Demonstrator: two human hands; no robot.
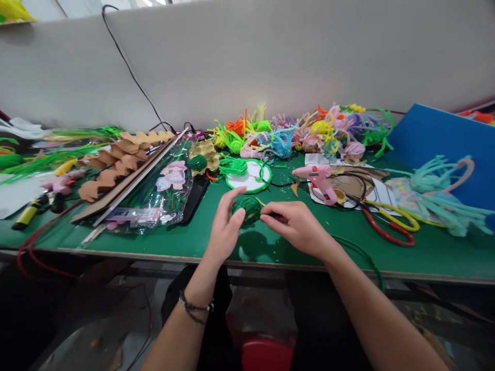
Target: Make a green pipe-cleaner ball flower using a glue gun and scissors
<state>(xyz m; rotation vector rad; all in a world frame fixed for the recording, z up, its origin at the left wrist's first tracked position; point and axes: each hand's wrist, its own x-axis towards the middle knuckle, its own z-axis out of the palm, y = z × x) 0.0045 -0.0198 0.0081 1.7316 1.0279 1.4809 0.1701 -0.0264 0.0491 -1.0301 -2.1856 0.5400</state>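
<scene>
My left hand (pixel 226 226) curls around a dark green wound ball (pixel 252 210), thumb and fingers on its left side. A pale patch shows on the ball's front, and a thin yellowish strand (pixel 261 203) sticks out at its upper right. My right hand (pixel 292 221) pinches at the ball's right side, its fingertips at this strand. From behind my right wrist a long green strand (pixel 363 252) curves over the table's front edge; where it begins is hidden. Just beyond the ball lies a white disc with a green rim (pixel 253 176), a bright green bundle (pixel 233 167) on its left part.
A pink glue gun (pixel 317 183) and red-and-yellow-handled scissors (pixel 390 224) lie to the right, before a blue board (pixel 444 149). Colourful pipe-cleaner bundles (pixel 278 139) line the back. Brown cardboard strips (pixel 116 165), a plastic bag (pixel 170 185) and yellow-black pliers (pixel 31 211) occupy the left.
</scene>
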